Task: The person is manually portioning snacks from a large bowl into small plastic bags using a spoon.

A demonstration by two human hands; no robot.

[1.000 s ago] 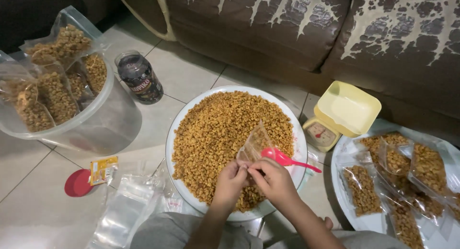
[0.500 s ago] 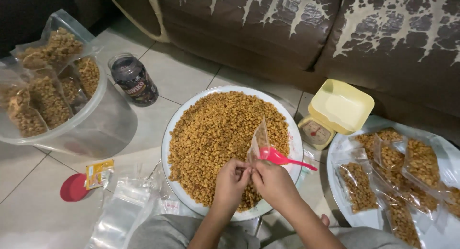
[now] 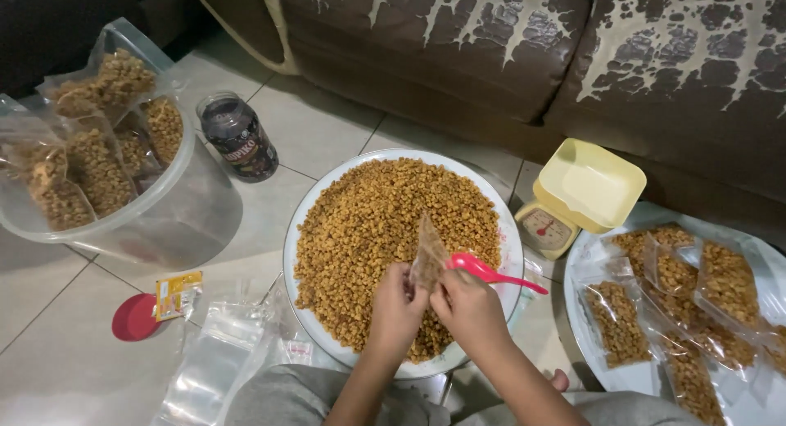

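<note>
Cracked brown leather sofa (image 3: 508, 57): seen across the top of the frame, behind everything on the pale tiled floor (image 3: 74, 311).

Large round white tray (image 3: 512, 254): set at centre frame, heaped with golden-brown fried snack pieces (image 3: 368, 229); most of the heap is judged not yet bagged.

Clear plastic tub (image 3: 164, 205): placed at upper left, several filled packets stood inside.

Second white tray (image 3: 585, 254): found at lower right, more filled clear packets (image 3: 655, 303) laid flat on it; this portion is judged done.

Yellow kitchen scale with square pan (image 3: 585, 188): placed right of centre, between the two trays.

Stack of empty clear bags (image 3: 213, 360): lying at lower left; these are left to fill.

Dark glass jar (image 3: 239, 137): stood upright beside the tub.

Left hand (image 3: 399, 301): fingers pinched on a small clear partly filled bag (image 3: 427, 258), held upright over the heap at the tray's lower middle.

Right hand (image 3: 471, 305): fingers closed around a red plastic spoon (image 3: 491, 272), kept beside the bag mouth.

Red round lid (image 3: 133, 318): lying at far lower left.
</note>
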